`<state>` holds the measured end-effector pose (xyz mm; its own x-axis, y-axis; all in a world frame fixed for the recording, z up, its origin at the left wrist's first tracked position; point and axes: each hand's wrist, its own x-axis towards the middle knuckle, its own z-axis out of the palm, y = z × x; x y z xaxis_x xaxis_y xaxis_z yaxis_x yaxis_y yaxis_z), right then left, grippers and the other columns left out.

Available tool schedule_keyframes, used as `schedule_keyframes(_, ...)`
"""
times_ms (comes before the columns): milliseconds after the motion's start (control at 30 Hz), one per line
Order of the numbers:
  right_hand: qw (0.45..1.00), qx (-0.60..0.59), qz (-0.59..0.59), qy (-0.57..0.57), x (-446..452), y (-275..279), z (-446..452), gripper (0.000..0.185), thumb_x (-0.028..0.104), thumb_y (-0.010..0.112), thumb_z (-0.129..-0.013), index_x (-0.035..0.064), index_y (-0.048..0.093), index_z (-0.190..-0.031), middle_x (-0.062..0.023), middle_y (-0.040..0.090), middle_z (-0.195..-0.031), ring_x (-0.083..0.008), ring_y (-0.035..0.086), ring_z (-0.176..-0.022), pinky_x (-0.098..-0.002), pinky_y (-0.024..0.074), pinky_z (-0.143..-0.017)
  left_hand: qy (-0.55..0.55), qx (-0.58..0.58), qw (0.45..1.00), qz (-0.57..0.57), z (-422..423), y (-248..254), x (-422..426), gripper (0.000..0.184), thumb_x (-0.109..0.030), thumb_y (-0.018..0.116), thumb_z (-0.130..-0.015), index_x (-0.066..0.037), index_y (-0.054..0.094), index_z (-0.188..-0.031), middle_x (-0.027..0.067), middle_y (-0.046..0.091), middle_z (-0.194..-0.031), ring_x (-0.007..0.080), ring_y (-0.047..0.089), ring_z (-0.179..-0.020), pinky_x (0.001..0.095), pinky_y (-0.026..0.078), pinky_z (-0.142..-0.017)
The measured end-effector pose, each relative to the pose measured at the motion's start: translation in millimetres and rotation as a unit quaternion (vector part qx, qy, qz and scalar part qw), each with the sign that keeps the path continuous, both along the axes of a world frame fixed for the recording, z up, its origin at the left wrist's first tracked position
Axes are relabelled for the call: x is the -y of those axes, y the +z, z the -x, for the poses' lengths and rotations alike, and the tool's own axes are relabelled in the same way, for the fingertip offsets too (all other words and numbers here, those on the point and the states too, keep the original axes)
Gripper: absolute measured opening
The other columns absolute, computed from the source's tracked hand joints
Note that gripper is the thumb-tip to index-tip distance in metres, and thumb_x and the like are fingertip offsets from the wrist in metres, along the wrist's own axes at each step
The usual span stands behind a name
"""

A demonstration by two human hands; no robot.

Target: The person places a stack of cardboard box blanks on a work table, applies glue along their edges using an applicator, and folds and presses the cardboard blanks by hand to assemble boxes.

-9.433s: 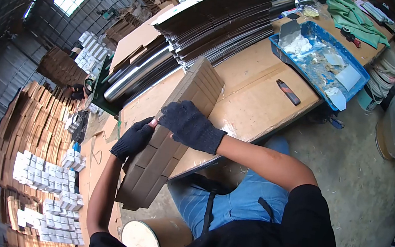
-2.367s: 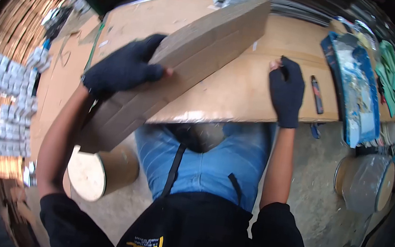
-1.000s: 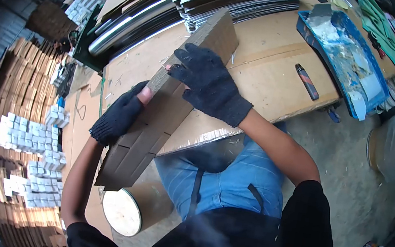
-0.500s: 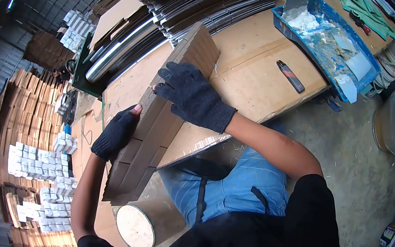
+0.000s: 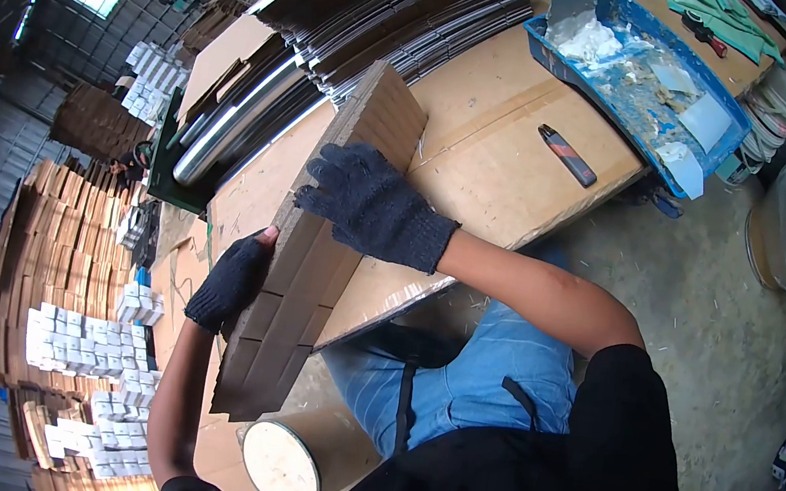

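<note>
A stack of folded brown cardboard (image 5: 289,306) stands on its edge, tilted, at the near left of the cardboard-covered table (image 5: 487,148). Its lower end sticks out past the table's edge. My left hand (image 5: 230,278), in a black knitted glove with a bare thumb tip showing, is closed on the stack's left side; its other fingers are mostly hidden behind the cardboard. Across the upper edge lies my gloved right hand (image 5: 378,205), fingers spread and touching the cardboard. A dark box cutter (image 5: 566,155) with red markings rests on the table, right of the stack.
A blue tray (image 5: 542,40) smeared with white paste sits at the table's far right. Piled flat cardboard (image 5: 406,6) lines the back. Below the table stands a round drum (image 5: 282,466). Brown cardboard stacks (image 5: 61,249) and white bundles (image 5: 88,343) fill the left.
The view has shifted slightly. My right hand's fingers have moved a little on the cardboard's edge, while my left hand keeps its hold.
</note>
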<state>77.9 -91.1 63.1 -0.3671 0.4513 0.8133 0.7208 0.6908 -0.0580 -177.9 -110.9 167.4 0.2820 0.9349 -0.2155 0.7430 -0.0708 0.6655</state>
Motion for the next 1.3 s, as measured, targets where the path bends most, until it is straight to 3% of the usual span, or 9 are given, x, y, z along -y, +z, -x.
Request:
schedule_keyframes(167,1.000,0.008,0.018,-0.005,2,3,1,0.056,0.036,0.075,-0.086,0.0225,0.058,-0.139,-0.0181,0.049,-0.141,-0.0379,0.045,-0.138,-0.0588,0.0349,-0.115,0.039,0.018,0.997,0.061,-14,11,5,0.053,-0.041,0.054,-0.106,0.006,0.065,-0.127,0.0089,0.069,-0.123,0.0160,0.060,-0.115,0.0299,0.042,-0.104)
schedule_keyframes(333,0.999,0.008,0.040,-0.009,4,7,2,0.060,0.037,0.076,-0.085,0.0225,0.057,-0.140,-0.0179,0.049,-0.141,-0.0367,0.047,-0.135,-0.0578,0.0359,-0.114,0.082,0.079,0.985,0.133,1,2,-5,0.058,-0.046,0.050,-0.107,0.006,0.064,-0.128,0.0102,0.069,-0.121,0.0182,0.060,-0.113,0.0305,0.042,-0.105)
schedule_keyframes(400,0.999,0.013,0.041,-0.015,4,8,0,0.061,0.038,0.076,-0.085,0.0222,0.057,-0.140,-0.0181,0.050,-0.140,-0.0363,0.048,-0.134,-0.0574,0.0362,-0.114,0.064,0.063,0.990,0.113,4,0,-7,0.060,-0.048,0.049,-0.107,0.006,0.063,-0.130,0.0104,0.068,-0.122,0.0182,0.060,-0.115,0.0310,0.041,-0.105)
schedule_keyframes(467,0.997,-0.032,-0.065,-0.027,4,9,-3,0.039,0.031,0.071,-0.085,0.0210,0.066,-0.123,-0.0137,0.057,-0.120,-0.0303,0.054,-0.119,-0.0521,0.0407,-0.102,0.042,0.043,0.994,0.091,1,2,-7,0.062,-0.050,0.048,-0.107,0.005,0.063,-0.132,0.0109,0.068,-0.123,0.0186,0.060,-0.116,0.0317,0.041,-0.106)
schedule_keyframes(567,0.997,0.046,0.052,-0.032,6,15,-3,0.052,0.036,0.076,-0.083,0.0191,0.063,-0.130,-0.0174,0.054,-0.132,-0.0340,0.051,-0.129,-0.0556,0.0383,-0.110,0.012,-0.002,0.999,0.050,-4,5,-6,0.066,-0.054,0.046,-0.106,0.004,0.062,-0.134,0.0120,0.068,-0.126,0.0197,0.059,-0.119,0.0331,0.041,-0.107)
schedule_keyframes(933,1.000,-0.013,0.004,-0.001,-1,10,-2,0.046,0.035,0.077,-0.081,0.0157,0.064,-0.121,-0.0168,0.055,-0.128,-0.0329,0.053,-0.126,-0.0538,0.0400,-0.108,-0.022,-0.075,0.997,-0.011,-14,4,-14,0.068,-0.058,0.040,-0.107,0.002,0.063,-0.131,0.0154,0.071,-0.121,0.0227,0.061,-0.117,0.0356,0.042,-0.106)
schedule_keyframes(1000,1.000,-0.012,-0.003,-0.002,-1,11,-2,0.046,0.035,0.077,-0.081,0.0151,0.064,-0.120,-0.0171,0.055,-0.128,-0.0331,0.053,-0.126,-0.0536,0.0402,-0.108,-0.049,-0.076,0.995,-0.032,-16,5,-13,0.067,-0.057,0.039,-0.108,0.003,0.064,-0.126,0.0153,0.071,-0.114,0.0219,0.062,-0.109,0.0358,0.044,-0.102)
schedule_keyframes(1100,1.000,-0.004,0.008,-0.005,-1,11,-1,0.046,0.035,0.077,-0.082,0.0148,0.065,-0.121,-0.0174,0.055,-0.129,-0.0330,0.053,-0.126,-0.0534,0.0407,-0.108,-0.019,-0.093,0.995,-0.004,-17,8,-14,0.063,-0.051,0.043,-0.109,0.003,0.063,-0.133,0.0102,0.070,-0.123,0.0186,0.060,-0.115,0.0331,0.042,-0.106)
schedule_keyframes(1300,1.000,-0.007,0.007,0.000,-3,7,0,0.046,0.038,0.077,-0.083,0.0151,0.066,-0.121,-0.0179,0.055,-0.134,-0.0333,0.053,-0.128,-0.0530,0.0412,-0.109,-0.022,-0.101,0.994,-0.017,-33,20,-1,0.064,-0.053,0.041,-0.109,0.003,0.063,-0.131,0.0129,0.071,-0.119,0.0198,0.061,-0.113,0.0341,0.043,-0.105)
